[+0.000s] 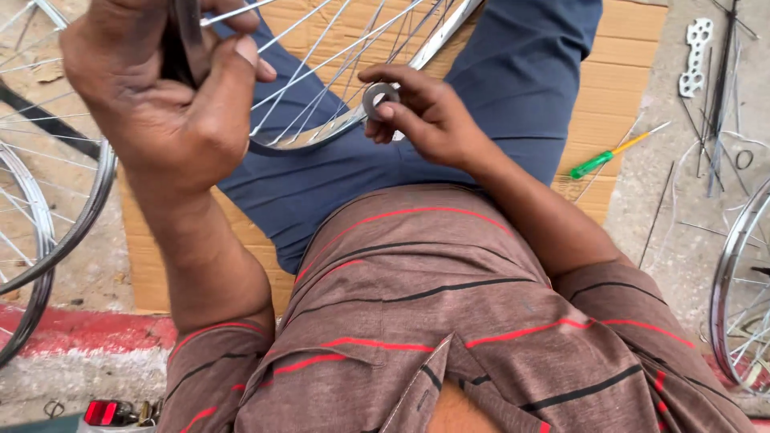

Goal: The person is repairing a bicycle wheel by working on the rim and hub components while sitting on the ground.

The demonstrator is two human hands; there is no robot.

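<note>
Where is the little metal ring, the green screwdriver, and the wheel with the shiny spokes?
metal ring (380, 97), head view, on its flat face, pinched in the right hand (425, 116)
green screwdriver (592, 164), head view, on the green handle
spoked wheel (437, 36), head view, on its shiny rim above the lap

Concrete ground (682, 240) with flattened cardboard (618, 88), green-handled screwdriver (613, 154), loose spokes (718, 96), flat metal wrench (695, 56).
</note>
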